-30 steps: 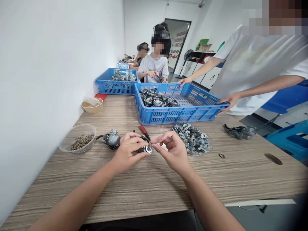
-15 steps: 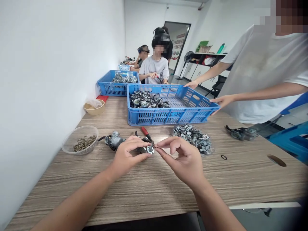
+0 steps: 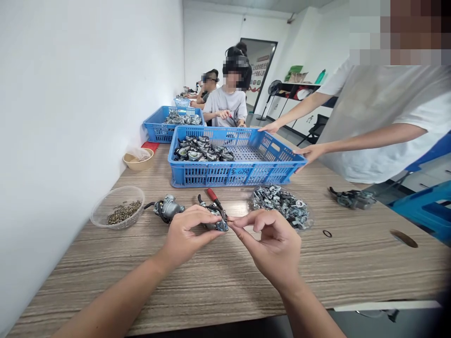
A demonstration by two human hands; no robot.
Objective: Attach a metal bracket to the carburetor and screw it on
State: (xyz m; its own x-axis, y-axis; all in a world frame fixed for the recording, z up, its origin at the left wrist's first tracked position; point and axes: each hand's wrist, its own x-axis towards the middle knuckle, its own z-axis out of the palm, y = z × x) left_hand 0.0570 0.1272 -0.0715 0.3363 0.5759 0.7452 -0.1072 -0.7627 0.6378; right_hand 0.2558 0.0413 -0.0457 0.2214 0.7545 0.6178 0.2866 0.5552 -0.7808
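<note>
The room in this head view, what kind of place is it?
Probably a small assembly workshop. Blue crates hold many grey metal parts, a clear bowl holds small screws, and several people sit along one long wooden table handling similar parts.

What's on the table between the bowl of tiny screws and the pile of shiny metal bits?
Head view: a grey metal part, red-handled pliers, and both hands, left hand and right hand.

Table [image 3: 211,286] showing grey-brown streaked wood grain; near crate [image 3: 232,173] and far crate [image 3: 158,131] showing bright blue, latticed walls; metal parts [image 3: 282,204] showing silver-grey, in a clear dish; small part [image 3: 220,225] showing silver and black; pliers [image 3: 212,195] showing a red handle; bowl [image 3: 136,162] showing tan; clear tub [image 3: 118,211] holding bronze-brown screws; wall [image 3: 70,94] showing plain white.
</note>
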